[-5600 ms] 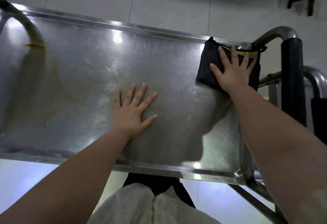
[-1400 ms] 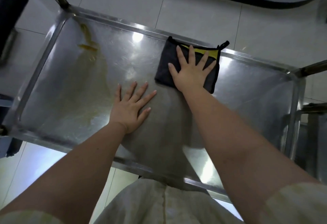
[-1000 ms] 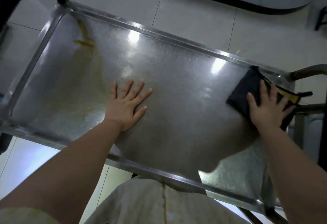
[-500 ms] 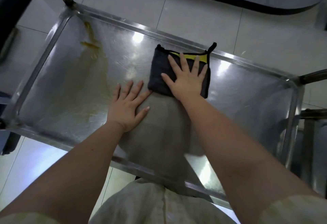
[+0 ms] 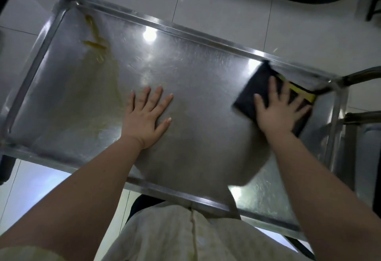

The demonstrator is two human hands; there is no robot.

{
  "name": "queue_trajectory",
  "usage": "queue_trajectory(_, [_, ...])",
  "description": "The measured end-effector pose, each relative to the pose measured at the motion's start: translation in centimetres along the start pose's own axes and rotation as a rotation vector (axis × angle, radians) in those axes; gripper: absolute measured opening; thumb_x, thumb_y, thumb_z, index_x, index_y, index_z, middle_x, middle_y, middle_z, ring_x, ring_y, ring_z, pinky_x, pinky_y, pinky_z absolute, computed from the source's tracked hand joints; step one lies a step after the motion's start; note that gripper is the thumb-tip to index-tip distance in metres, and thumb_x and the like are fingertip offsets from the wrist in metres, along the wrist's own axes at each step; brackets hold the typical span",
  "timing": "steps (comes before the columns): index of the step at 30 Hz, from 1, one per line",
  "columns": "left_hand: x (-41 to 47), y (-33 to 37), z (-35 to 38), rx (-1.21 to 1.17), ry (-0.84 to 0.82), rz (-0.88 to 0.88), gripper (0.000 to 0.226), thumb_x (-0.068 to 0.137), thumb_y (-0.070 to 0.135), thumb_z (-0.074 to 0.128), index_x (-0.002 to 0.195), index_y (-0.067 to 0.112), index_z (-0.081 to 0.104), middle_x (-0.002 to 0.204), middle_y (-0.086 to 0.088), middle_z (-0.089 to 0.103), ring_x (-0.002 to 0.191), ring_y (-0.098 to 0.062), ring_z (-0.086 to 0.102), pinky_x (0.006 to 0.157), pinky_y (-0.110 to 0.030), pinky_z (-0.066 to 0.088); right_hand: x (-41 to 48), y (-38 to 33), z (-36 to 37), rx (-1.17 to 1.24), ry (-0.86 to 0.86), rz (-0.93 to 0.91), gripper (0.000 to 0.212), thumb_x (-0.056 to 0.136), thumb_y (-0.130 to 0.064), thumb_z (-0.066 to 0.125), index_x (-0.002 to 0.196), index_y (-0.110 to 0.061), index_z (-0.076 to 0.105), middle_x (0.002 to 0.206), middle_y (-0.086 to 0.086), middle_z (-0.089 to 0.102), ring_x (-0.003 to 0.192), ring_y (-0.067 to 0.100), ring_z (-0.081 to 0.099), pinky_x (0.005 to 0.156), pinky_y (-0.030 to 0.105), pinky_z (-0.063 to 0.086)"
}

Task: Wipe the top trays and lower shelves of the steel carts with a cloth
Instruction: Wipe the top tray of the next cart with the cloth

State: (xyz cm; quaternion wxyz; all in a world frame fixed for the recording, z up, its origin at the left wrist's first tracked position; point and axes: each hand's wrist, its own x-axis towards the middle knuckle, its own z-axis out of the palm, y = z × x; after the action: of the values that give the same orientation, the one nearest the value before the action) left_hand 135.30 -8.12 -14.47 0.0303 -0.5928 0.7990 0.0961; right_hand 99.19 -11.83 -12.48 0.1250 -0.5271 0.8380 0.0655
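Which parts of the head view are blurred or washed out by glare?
Head view: the cloth and right hand are motion-smeared; the left hand is sharp; glare makes two bright spots on the tray near its far rim; the person's shadow darkens its middle.

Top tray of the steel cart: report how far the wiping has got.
Done, apparently: the middle of the top tray shows no smear. In hand: the right hand presses the black cloth flat at the tray's far right corner; the left hand rests flat mid-tray. Remaining: the yellow-brown stain across the left end. The lower shelves are out of view.
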Motion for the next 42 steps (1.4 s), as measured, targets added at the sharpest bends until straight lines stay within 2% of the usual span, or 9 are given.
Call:
queue_trajectory(5, [0.0, -0.5, -0.1, -0.019, -0.017, 0.004, 0.065, 0.095, 0.058, 0.018, 0.155, 0.037, 0.003, 0.164, 0.005, 0.0, 0.15, -0.025, 0.0, 0.119, -0.054, -0.003, -7.8, -12.4, 2.8, -0.046, -0.008, -0.37, 0.071, 0.088, -0.076, 0.009, 0.152, -0.046, 0.002, 0.164, -0.005, 0.002, 0.145, 0.048, -0.004, 0.11, 0.067, -0.012])
queue_trajectory(9, [-0.1, -0.7, -0.3, -0.022, -0.037, 0.016, 0.066, 0.095, 0.059, 0.017, 0.155, 0.038, 0.0, 0.164, 0.005, -0.003, 0.15, -0.024, -0.003, 0.118, -0.051, -0.008, -9.7, -10.6, 3.4, -0.023, 0.002, -0.441, 0.067, 0.09, -0.075, 0.013, 0.151, -0.049, 0.004, 0.164, -0.008, 0.006, 0.147, 0.042, -0.004, 0.113, 0.065, -0.007])
queue_trajectory(11, [0.1, -0.7, -0.2, -0.036, -0.047, 0.014, 0.064, 0.096, 0.06, 0.016, 0.154, 0.04, -0.002, 0.164, 0.006, -0.005, 0.15, -0.024, -0.007, 0.118, -0.051, -0.01, -9.2, -5.7, 3.2, -0.017, 0.024, -0.342, 0.065, 0.09, -0.074, 0.016, 0.15, -0.052, 0.007, 0.163, -0.011, 0.008, 0.147, 0.04, -0.001, 0.114, 0.064, -0.005])
queue_trajectory(16, [0.7, 0.0, -0.2, -0.043, -0.022, 0.027, 0.065, 0.096, 0.059, 0.019, 0.155, 0.038, 0.002, 0.164, 0.003, 0.001, 0.15, -0.027, -0.001, 0.118, -0.055, -0.006, -9.3, 8.0, 1.6, 0.041, 0.004, 0.135, 0.072, 0.082, -0.078, 0.01, 0.149, -0.052, 0.007, 0.163, -0.01, 0.008, 0.147, 0.04, 0.003, 0.114, 0.065, 0.001])
queue_trajectory(21, [1.4, 0.2, -0.6, -0.056, -0.057, 0.048, 0.064, 0.099, 0.057, 0.018, 0.155, 0.037, -0.004, 0.164, 0.003, -0.009, 0.15, -0.027, -0.01, 0.117, -0.056, -0.009, -9.7, 3.7, 2.1, 0.108, 0.02, 0.324, 0.076, 0.08, -0.08, 0.004, 0.151, -0.051, 0.001, 0.164, -0.008, 0.001, 0.146, 0.045, -0.001, 0.112, 0.068, -0.001])
queue_trajectory(27, [1.4, 0.3, -1.2, -0.078, -0.065, 0.032, 0.058, 0.102, 0.043, 0.022, 0.155, 0.038, -0.003, 0.164, 0.004, -0.007, 0.15, -0.025, -0.009, 0.117, -0.055, -0.008, -15.8, -12.2, 5.5, -0.008, 0.057, -0.222, 0.069, 0.09, -0.075, 0.016, 0.152, -0.046, 0.01, 0.164, -0.007, 0.007, 0.145, 0.047, 0.001, 0.112, 0.068, -0.005])
queue_trajectory(31, [1.6, 0.2, -1.1, -0.099, -0.055, 0.03, 0.057, 0.101, 0.044, 0.024, 0.155, 0.039, 0.003, 0.164, 0.005, -0.003, 0.15, -0.024, -0.007, 0.117, -0.054, -0.008, -15.0, -9.1, 5.3, 0.007, 0.082, -0.348, 0.067, 0.089, -0.077, 0.017, 0.15, -0.052, 0.008, 0.162, -0.011, 0.012, 0.147, 0.042, 0.005, 0.113, 0.068, 0.001])
queue_trajectory(38, [1.6, 0.4, -0.7, -0.056, -0.041, 0.036, 0.059, 0.1, 0.047, 0.025, 0.155, 0.039, 0.006, 0.164, 0.003, 0.001, 0.15, -0.027, -0.002, 0.117, -0.055, -0.007, -16.9, 10.1, 4.2, 0.059, 0.024, 0.196, 0.072, 0.082, -0.078, 0.018, 0.149, -0.053, 0.011, 0.163, -0.011, 0.012, 0.147, 0.039, 0.007, 0.115, 0.063, 0.003])
queue_trajectory(42, [1.7, 0.3, -0.7, -0.051, -0.052, 0.041, 0.059, 0.1, 0.047, 0.02, 0.155, 0.038, 0.002, 0.164, 0.003, -0.003, 0.15, -0.027, -0.006, 0.115, -0.055, -0.011, -17.7, 8.7, 4.4, 0.081, 0.014, 0.345, 0.075, 0.081, -0.078, 0.01, 0.151, -0.05, 0.007, 0.164, -0.008, 0.006, 0.146, 0.042, 0.002, 0.114, 0.065, 0.002])
